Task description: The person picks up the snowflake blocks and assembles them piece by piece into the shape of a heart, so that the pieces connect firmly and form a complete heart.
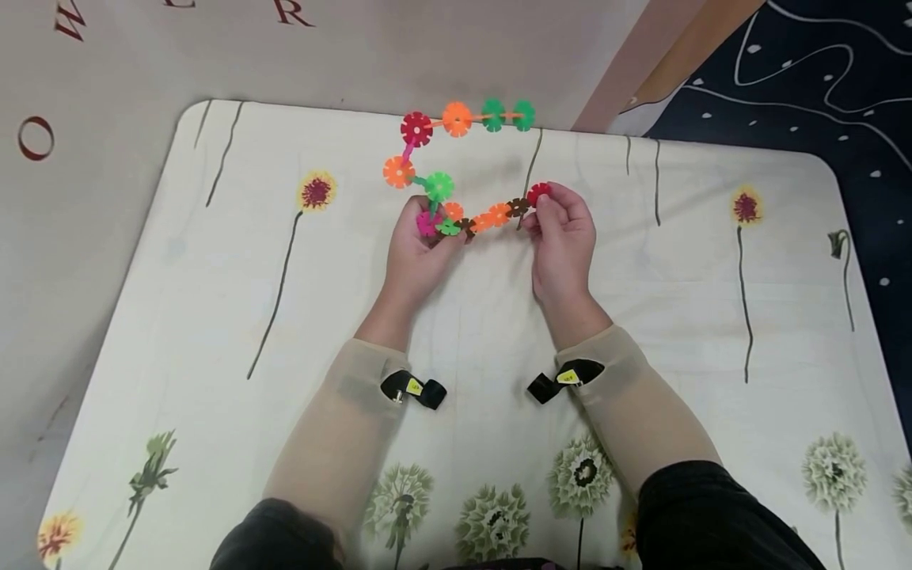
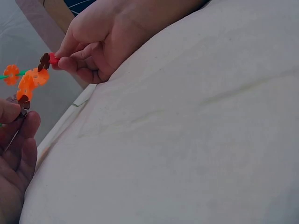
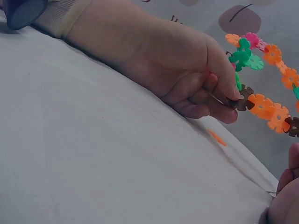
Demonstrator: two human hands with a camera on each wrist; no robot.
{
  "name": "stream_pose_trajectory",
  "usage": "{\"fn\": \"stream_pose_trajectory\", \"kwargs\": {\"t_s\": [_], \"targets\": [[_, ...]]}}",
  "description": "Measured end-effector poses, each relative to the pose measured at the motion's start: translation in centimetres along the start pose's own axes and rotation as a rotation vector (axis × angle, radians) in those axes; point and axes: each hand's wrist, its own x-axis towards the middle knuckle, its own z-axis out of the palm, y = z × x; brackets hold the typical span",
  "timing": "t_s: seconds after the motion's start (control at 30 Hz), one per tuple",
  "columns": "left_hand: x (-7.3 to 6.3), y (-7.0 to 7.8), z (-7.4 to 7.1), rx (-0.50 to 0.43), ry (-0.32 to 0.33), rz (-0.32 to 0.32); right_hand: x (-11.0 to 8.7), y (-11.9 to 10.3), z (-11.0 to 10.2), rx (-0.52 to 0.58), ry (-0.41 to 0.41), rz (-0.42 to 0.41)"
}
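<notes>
A chain of flower-shaped interlocking plastic discs, in orange, green, pink, red and brown, bends between and beyond both hands. My left hand point(image 1: 416, 257) grips it near a brown disc point(image 3: 244, 98), thumb against fingers in the right wrist view. Beside that hand are a pink disc point(image 1: 427, 225) and a green disc point(image 1: 447, 227). My right hand point(image 1: 566, 237) pinches a red disc point(image 1: 538, 193) at the near end, linked to another brown disc point(image 1: 518, 207). Orange discs point(image 1: 498, 214) span the stretch between the hands. The far end, with green discs point(image 1: 523, 115), extends toward the back edge.
A white cloth with printed flowers point(image 1: 317, 191) covers the table point(image 1: 641, 301). Behind it rises a pale wall point(image 1: 399, 55) with printed letters. Dark patterned fabric point(image 1: 819, 79) lies at the right. Each wrist bears a small black camera point(image 1: 430, 393) on a strap.
</notes>
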Motion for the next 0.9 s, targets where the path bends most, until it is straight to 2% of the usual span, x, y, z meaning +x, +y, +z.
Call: {"fn": "stream_pose_trajectory", "kwargs": {"t_s": [0.3, 0.57, 0.9], "targets": [[0.02, -0.03, 0.05, 0.006, 0.016, -0.017, -0.12, -0.15, 0.08, 0.012, -0.015, -0.003], [0.27, 0.25, -0.04, 0.001, 0.031, -0.002, 0.05, -0.11, 0.23, 0.043, -0.021, -0.026], [0.04, 0.05, -0.02, 0.018, 0.006, -0.007, -0.09, -0.10, 0.07, 0.022, -0.008, -0.005]]}}
